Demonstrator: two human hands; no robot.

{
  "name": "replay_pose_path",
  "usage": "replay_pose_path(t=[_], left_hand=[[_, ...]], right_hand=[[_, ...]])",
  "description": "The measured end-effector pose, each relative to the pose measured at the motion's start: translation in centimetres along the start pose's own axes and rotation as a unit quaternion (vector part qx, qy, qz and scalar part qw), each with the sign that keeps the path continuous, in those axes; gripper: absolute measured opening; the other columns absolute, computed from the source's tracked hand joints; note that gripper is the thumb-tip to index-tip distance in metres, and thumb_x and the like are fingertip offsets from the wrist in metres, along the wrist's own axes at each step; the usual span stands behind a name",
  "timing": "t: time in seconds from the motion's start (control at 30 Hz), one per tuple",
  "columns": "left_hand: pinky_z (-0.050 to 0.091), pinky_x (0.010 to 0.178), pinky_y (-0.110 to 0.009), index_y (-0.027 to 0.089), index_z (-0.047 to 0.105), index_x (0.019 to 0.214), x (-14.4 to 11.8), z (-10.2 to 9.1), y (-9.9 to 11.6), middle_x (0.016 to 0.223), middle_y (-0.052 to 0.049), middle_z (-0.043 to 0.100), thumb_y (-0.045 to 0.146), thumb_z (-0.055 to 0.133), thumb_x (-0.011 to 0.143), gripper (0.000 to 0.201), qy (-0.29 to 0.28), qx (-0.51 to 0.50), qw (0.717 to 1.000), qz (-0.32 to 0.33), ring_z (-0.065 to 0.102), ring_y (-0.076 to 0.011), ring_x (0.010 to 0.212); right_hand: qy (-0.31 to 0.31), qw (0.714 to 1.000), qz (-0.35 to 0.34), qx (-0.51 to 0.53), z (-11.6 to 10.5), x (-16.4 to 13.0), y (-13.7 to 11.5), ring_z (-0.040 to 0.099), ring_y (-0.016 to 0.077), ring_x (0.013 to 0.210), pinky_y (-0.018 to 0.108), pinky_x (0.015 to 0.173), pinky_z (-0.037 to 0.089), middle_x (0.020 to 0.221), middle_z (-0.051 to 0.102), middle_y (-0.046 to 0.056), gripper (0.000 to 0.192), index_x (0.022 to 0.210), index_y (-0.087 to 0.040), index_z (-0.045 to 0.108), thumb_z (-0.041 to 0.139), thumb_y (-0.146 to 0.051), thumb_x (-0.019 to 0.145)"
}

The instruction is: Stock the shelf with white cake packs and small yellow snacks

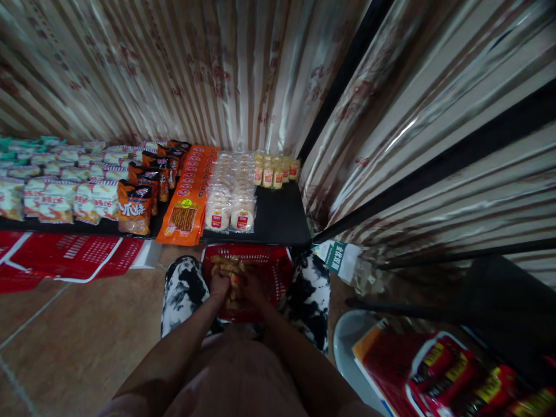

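Observation:
Between my knees sits a red plastic basket (pixel 280 272) with a perforated wall, holding several small yellow snack packets (pixel 233 298). My left hand (pixel 220 284) reaches into it from the left, its fingers closed around some packets. From the right, my right hand (pixel 252 288) is closed against packets too; its fingertips are dim and partly hidden. Just beyond the basket, a black shelf (pixel 280 217) carries similar small yellow packets (pixel 275 171) at its right end. Beside those stand rows of clear-wrapped round white crackers (pixel 230 217).
Orange flat snack bags (pixel 185 214), orange-and-black bags (pixel 134 208) and white snack bags (pixel 54 200) line the shelf leftward. Red baskets (pixel 87 255) lie below it. Black poles (pixel 434 174) and a curtain (pixel 195 69) border the shelf. A pale tub (pixel 347 341) and red packages (pixel 452 370) stand right.

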State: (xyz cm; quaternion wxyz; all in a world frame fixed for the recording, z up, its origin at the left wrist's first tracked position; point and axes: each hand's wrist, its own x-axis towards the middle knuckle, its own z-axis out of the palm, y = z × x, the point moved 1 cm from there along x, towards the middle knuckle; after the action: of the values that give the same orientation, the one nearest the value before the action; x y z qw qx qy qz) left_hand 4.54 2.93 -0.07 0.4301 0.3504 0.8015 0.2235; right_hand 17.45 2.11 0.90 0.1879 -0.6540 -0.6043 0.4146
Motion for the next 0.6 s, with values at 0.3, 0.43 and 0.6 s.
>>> replay_pose_path(t=[0.3, 0.43, 0.6], left_hand=[[0.046, 0.066, -0.022, 0.015, 0.062, 0.08, -0.2, -1.0, 1.7, 0.076, -0.006, 0.067, 0.016, 0.047, 0.074, 0.016, 0.007, -0.023, 1.0, 0.011, 0.063, -0.0165, 0.076], [0.046, 0.064, -0.022, 0.015, 0.061, 0.077, -0.7, -1.3, 1.9, 0.074, -0.005, 0.066, 0.015, 0.046, 0.072, 0.016, 0.002, -0.037, 0.999, 0.02, 0.062, -0.0159, 0.074], [0.046, 0.061, -0.022, 0.016, 0.061, 0.072, -1.7, -1.6, 2.8, 0.069, -0.003, 0.065, 0.02, 0.048, 0.072, 0.014, -0.012, -0.057, 0.998, 0.035, 0.061, -0.0155, 0.069]], right_hand=[[-0.06, 0.996, 0.002, -0.066, -1.6, -0.9, -0.9, 0.064, 0.0214, 0.091, 0.028, 0.077, 0.045, 0.103, 0.069, 0.011, 0.029, 0.105, -0.014, 0.063, 0.058, -0.023, 0.077], [-0.061, 0.996, 0.017, -0.064, -1.9, -1.5, -1.0, 0.063, 0.0216, 0.092, 0.028, 0.077, 0.045, 0.104, 0.068, 0.01, 0.034, 0.109, -0.016, 0.062, 0.061, -0.024, 0.076], [-0.069, 0.996, 0.005, -0.052, -3.1, -2.6, -2.1, 0.063, 0.0209, 0.091, 0.027, 0.077, 0.045, 0.102, 0.069, 0.009, 0.033, 0.107, -0.016, 0.063, 0.059, -0.027, 0.077]])
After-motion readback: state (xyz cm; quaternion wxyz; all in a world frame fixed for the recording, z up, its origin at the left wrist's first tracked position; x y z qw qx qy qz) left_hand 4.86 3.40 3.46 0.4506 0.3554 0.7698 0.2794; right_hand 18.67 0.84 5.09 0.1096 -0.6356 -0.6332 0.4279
